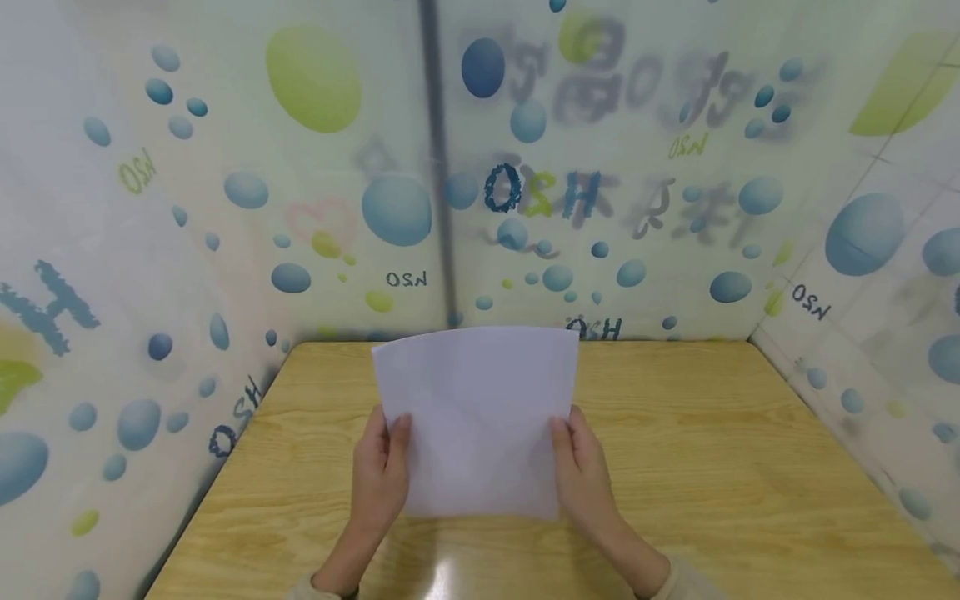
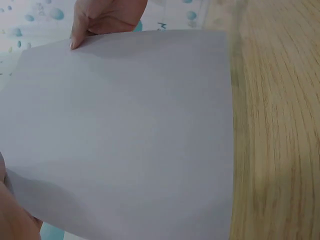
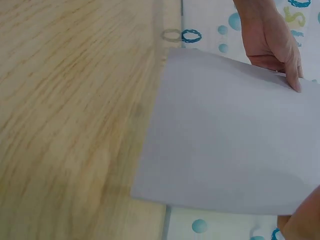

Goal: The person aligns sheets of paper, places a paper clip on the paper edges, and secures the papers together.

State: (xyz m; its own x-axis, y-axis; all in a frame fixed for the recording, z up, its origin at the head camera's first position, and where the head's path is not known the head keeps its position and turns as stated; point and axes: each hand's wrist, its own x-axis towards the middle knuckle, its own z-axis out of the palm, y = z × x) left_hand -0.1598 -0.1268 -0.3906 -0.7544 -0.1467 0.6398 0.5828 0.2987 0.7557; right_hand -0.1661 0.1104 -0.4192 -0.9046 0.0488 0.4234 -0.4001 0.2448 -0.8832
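A blank white sheet of paper (image 1: 480, 417) is held up above the wooden table, slightly bowed along its top edge. My left hand (image 1: 380, 471) pinches its left edge, thumb on the near face and fingers behind. On the opposite edge my right hand (image 1: 585, 475) grips in the same way. The left wrist view shows the paper (image 2: 130, 130) nearly filling the frame, with the right hand (image 2: 110, 17) at its far edge. In the right wrist view the left hand (image 3: 272, 42) holds the far edge of the sheet (image 3: 230, 135). Fingers behind the paper are mostly hidden.
The light wooden table (image 1: 712, 442) spreads out below and around the hands. Pale walls (image 1: 615, 250) printed with blue and green bubbles and "H2O" lettering stand at the back and both sides. A dark vertical strip (image 1: 437, 167) runs down the back wall.
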